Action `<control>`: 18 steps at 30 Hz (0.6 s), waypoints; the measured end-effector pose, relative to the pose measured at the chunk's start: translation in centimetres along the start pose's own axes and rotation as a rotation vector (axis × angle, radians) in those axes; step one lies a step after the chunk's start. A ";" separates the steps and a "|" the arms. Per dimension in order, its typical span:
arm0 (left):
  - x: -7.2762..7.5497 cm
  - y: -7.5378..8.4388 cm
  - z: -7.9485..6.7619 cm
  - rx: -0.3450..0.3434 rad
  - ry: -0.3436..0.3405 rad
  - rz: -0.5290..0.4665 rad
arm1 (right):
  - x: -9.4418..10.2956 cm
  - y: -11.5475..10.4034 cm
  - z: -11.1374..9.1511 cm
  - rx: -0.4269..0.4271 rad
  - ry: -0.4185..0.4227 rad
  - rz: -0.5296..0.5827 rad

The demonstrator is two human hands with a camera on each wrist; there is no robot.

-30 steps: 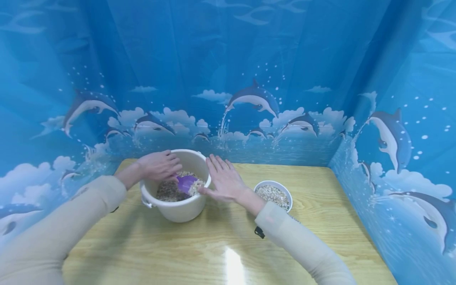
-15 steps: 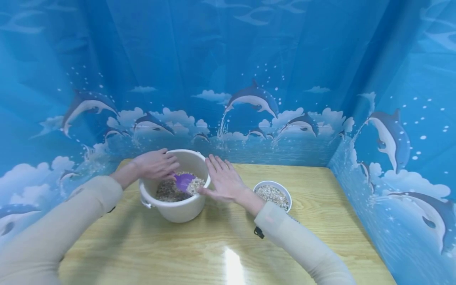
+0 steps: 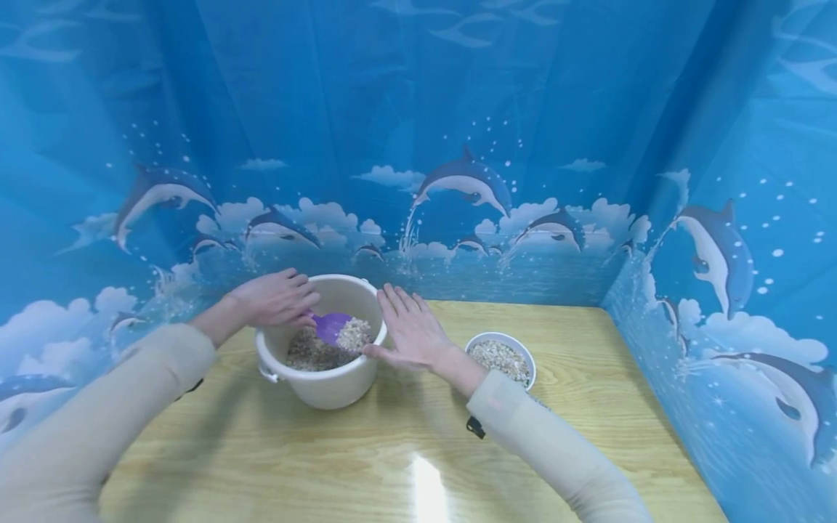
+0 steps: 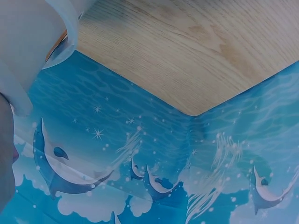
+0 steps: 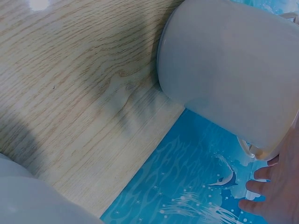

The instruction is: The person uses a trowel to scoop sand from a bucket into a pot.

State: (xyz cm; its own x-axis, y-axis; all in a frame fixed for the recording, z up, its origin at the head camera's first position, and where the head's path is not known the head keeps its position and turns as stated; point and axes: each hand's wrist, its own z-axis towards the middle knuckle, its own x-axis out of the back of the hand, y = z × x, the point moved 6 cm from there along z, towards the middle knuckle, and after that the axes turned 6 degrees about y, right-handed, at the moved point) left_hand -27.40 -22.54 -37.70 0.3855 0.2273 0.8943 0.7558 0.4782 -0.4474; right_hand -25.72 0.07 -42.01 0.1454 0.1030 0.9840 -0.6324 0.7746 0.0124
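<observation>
My left hand [image 3: 280,298] is over the left side of a white bucket [image 3: 336,388] and grips the handle of a purple scoop [image 3: 329,327]. Pale grain-like bits [image 3: 354,335] fill the scoop's front end, above a layer of darker mixed bits [image 3: 307,352] in the bucket. At the bucket's right rim, my right hand [image 3: 413,330] lies with straight, spread fingers against the side. In the right wrist view the fingers [image 5: 259,187] show beside the bucket wall [image 5: 229,70]. The left wrist view catches only a sliver of the left hand [image 4: 5,154] and part of the bucket.
To the right of the bucket, a white bowl [image 3: 487,335] full of similar bits stands on the wood-grain table [image 3: 366,465], partly behind the right forearm. Blue dolphin-print sheets [image 3: 543,181] rise at the back and both sides.
My left hand has drawn slightly left and up, and the loaded scoop has shifted the same way, away from the right rim. The right hand stays put.
</observation>
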 end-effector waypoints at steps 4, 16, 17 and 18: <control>0.0 -0.1 -0.3 0.015 -0.003 -0.008 | 0.0 0.0 -0.1 0.004 0.001 0.006; 0.1 -0.2 -0.4 0.052 0.016 -0.035 | -0.2 0.2 -0.1 0.000 0.009 0.011; 0.1 -0.2 -0.4 0.055 0.018 -0.037 | -0.1 0.2 -0.1 0.000 0.007 0.010; 0.0 -0.3 -0.4 0.059 0.019 -0.038 | -0.1 0.2 -0.1 0.000 0.006 0.009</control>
State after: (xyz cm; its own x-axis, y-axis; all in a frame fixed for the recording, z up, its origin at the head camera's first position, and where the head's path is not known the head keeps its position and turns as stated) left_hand -27.36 -23.00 -37.56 0.3677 0.1923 0.9098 0.7377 0.5354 -0.4113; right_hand -25.79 0.28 -42.15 0.1442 0.1143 0.9829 -0.6339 0.7734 0.0031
